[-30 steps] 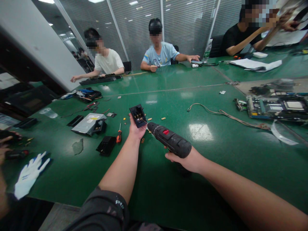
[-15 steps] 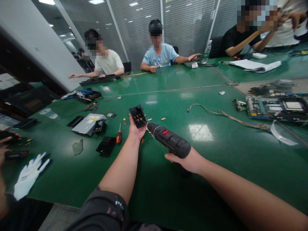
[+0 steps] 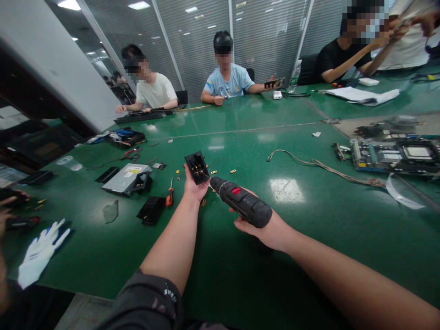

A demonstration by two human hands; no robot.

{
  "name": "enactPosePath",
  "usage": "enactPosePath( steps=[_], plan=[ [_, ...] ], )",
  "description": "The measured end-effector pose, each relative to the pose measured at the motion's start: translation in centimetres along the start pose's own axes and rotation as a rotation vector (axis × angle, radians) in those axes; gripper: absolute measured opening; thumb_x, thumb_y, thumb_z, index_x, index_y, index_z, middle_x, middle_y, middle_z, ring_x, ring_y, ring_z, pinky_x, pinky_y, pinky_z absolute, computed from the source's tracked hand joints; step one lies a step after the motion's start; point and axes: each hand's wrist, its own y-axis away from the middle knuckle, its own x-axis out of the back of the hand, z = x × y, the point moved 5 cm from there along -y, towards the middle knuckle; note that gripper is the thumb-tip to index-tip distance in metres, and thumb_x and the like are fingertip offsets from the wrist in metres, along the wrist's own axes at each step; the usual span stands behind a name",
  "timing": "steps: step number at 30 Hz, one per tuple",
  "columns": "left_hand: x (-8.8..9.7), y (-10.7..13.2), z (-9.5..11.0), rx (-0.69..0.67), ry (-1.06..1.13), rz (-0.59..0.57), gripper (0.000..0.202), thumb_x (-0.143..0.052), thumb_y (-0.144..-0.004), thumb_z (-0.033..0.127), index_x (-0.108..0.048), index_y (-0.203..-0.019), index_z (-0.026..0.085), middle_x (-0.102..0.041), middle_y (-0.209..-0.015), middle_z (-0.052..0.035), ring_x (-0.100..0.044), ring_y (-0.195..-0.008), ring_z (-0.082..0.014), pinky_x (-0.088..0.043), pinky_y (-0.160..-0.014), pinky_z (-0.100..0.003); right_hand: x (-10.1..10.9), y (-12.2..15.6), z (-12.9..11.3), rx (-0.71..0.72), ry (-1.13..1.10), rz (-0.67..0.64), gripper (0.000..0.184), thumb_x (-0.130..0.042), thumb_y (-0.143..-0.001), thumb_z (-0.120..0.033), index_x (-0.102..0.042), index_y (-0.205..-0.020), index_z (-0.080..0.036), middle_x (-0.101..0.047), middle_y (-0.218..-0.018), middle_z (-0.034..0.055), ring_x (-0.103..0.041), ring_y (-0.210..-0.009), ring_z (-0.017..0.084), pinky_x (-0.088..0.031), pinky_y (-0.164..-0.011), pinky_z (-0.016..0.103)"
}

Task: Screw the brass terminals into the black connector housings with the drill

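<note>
My left hand (image 3: pixel 195 187) is closed around a small black plastic socket part (image 3: pixel 197 167) with brass contacts, held up above the green table (image 3: pixel 261 137). My right hand (image 3: pixel 266 229) grips a black cordless screwdriver (image 3: pixel 240 201) with a red switch. Its nose points at the lower edge of the black part, almost touching it. Several small brass pieces (image 3: pixel 213 172) lie on the table just beyond my hands.
A red-handled screwdriver (image 3: pixel 169 194), black plastic parts (image 3: pixel 151 210) and a silver drive (image 3: pixel 125 178) lie to the left. A white glove (image 3: pixel 39 254) sits at the near left edge. A circuit board (image 3: pixel 395 156) and cable (image 3: pixel 319 162) are on the right. Three people sit across the table.
My hands and the tool have barely shifted. The person in the blue shirt has raised a phone in one hand.
</note>
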Motion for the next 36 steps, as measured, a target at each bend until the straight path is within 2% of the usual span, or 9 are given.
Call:
enactPosePath(
  steps=[5,12,22,26,30,36],
  plan=[
    [0.0,0.0,-0.1,0.005,0.026,0.011,0.068,-0.08,-0.102,0.088,-0.087,-0.112,0.021,-0.083,-0.089,-0.0038,-0.076,-0.07,-0.0176,-0.063,-0.068,-0.029,0.1,0.0,-0.4,0.03,0.034,-0.01,0.098,-0.089,-0.096,-0.037,-0.045,-0.182,-0.023,-0.08,-0.143,0.0163,-0.076,-0.141,0.036,-0.058,-0.127,0.061],
    [0.0,0.0,0.0,-0.003,0.004,0.015,0.067,-0.085,-0.097,0.088,-0.086,-0.11,0.022,-0.082,-0.089,-0.0032,-0.077,-0.072,-0.0183,-0.064,-0.067,-0.03,0.1,-0.2,-1.2,0.089,0.091,0.004,0.075,-0.086,-0.095,-0.03,-0.063,-0.165,-0.026,-0.081,-0.137,0.0139,-0.076,-0.139,0.036,-0.057,-0.127,0.062],
    [0.0,0.0,-0.2,0.006,0.003,-0.005,0.066,-0.083,-0.099,0.087,-0.087,-0.108,0.022,-0.083,-0.09,-0.0043,-0.077,-0.07,-0.017,-0.065,-0.069,-0.029,0.1,-0.2,-1.3,0.083,0.091,-0.006,0.066,-0.084,-0.095,-0.034,-0.065,-0.157,-0.025,-0.08,-0.14,0.0135,-0.078,-0.133,0.034,-0.059,-0.125,0.059],
    [0.1,0.0,-0.2,0.02,0.03,0.021,0.065,-0.08,-0.103,0.085,-0.086,-0.108,0.021,-0.084,-0.094,-0.0054,-0.078,-0.072,-0.0165,-0.064,-0.07,-0.028,0.1,-0.2,-1.4,0.074,0.094,0.011,0.064,-0.084,-0.093,-0.032,-0.066,-0.154,-0.026,-0.081,-0.136,0.0122,-0.078,-0.134,0.034,-0.06,-0.122,0.058],
    [0.2,0.0,-0.2,0.014,0.026,0.029,0.063,-0.086,-0.1,0.084,-0.086,-0.109,0.021,-0.084,-0.093,-0.0052,-0.077,-0.071,-0.0168,-0.063,-0.07,-0.028,0.1,-0.2,-1.6,0.066,0.102,0.026,0.06,-0.084,-0.093,-0.03,-0.067,-0.15,-0.026,-0.082,-0.129,0.0107,-0.079,-0.131,0.034,-0.062,-0.119,0.057],
    [0.2,0.0,-0.1,0.005,0.021,0.002,0.063,-0.087,-0.098,0.084,-0.086,-0.106,0.022,-0.082,-0.088,-0.0036,-0.076,-0.07,-0.0168,-0.064,-0.07,-0.029,0.0,-0.2,-1.7,0.064,0.103,0.027,0.061,-0.082,-0.092,-0.032,-0.066,-0.15,-0.026,-0.081,-0.133,0.0114,-0.079,-0.127,0.034,-0.062,-0.116,0.057]
  ],
)
